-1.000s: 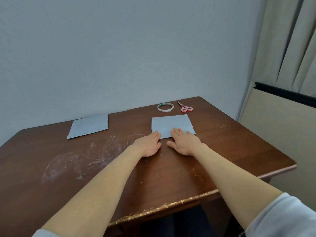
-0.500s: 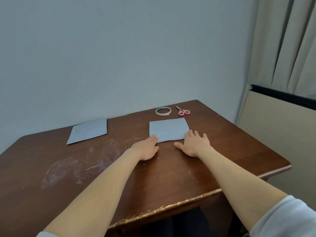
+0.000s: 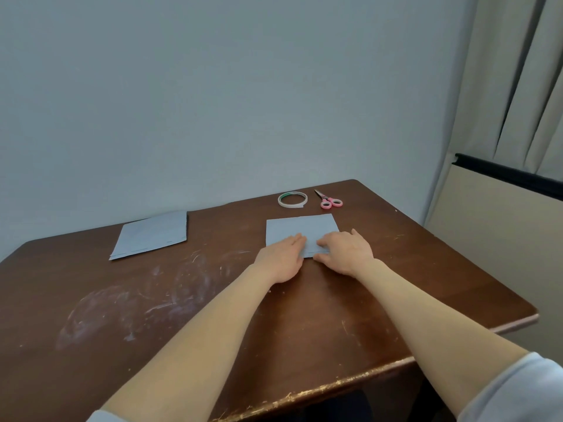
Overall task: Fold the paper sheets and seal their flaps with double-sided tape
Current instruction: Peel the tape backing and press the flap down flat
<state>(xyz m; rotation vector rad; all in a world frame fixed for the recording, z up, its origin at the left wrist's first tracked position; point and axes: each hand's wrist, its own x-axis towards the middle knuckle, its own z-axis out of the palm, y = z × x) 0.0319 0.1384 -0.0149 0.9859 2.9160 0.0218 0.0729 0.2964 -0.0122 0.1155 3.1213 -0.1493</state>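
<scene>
Left hand (image 3: 281, 258) is laid flat, fingers straight and close together, on the near left part of a pale blue paper sheet (image 3: 301, 228), which is pressed onto the brown tabletop (image 3: 213, 300). Right hand (image 3: 347, 251) is placed at the sheet's near right corner, fingers bent over the paper and thumb tucked in at the near edge, so that the edge is pinched between them. The sheet is seen right of the tabletop's middle, toward the far edge, its near edge partly covered by both hands. Whether that edge is lifted off the wood cannot be told from this angle.

Just beyond the sheet, close to the far edge, a roll of double-sided tape (image 3: 291, 205) is laid flat, a short loose end showing at its near right side. Pink-handled scissors (image 3: 323, 197) are set just beside the roll, on its right, blades closed and pointed toward the far edge. A stack of pale blue paper (image 3: 152, 236) is seen well apart from the hands, near the far left corner. White scuff marks (image 3: 137, 303) are spread over the tabletop's left half. Both forearms are bare, with pale sleeves (image 3: 518, 391) pushed up.
</scene>
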